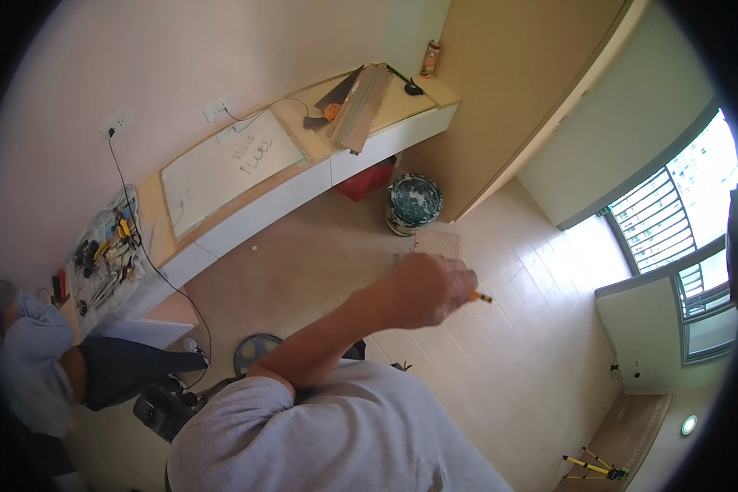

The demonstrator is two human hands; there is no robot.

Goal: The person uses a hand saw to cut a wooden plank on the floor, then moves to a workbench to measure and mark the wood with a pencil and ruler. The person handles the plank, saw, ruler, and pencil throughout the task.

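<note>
My left arm reaches across from the lower left, its grey sleeve ending near the elbow. My left hand (pixel 430 291) is closed, with the back of the hand facing up. A thin yellow and black pencil (pixel 484 297) sticks out from its fingers on the right. Just beyond the knuckles shows a pale, partly see-through rectangular sheet (pixel 439 241). Whether the hand touches this sheet, I cannot tell. My right hand is not in view.
A long wall bench carries a white board (pixel 234 172), a handsaw (pixel 332 105), wooden strips (pixel 362 107) and loose tools (pixel 111 254). A paint-stained bucket (pixel 414 203) stands below. Another person (pixel 37 361) is at the left. A cable (pixel 152 258) hangs down; a yellow tripod (pixel 592 469) is lower right.
</note>
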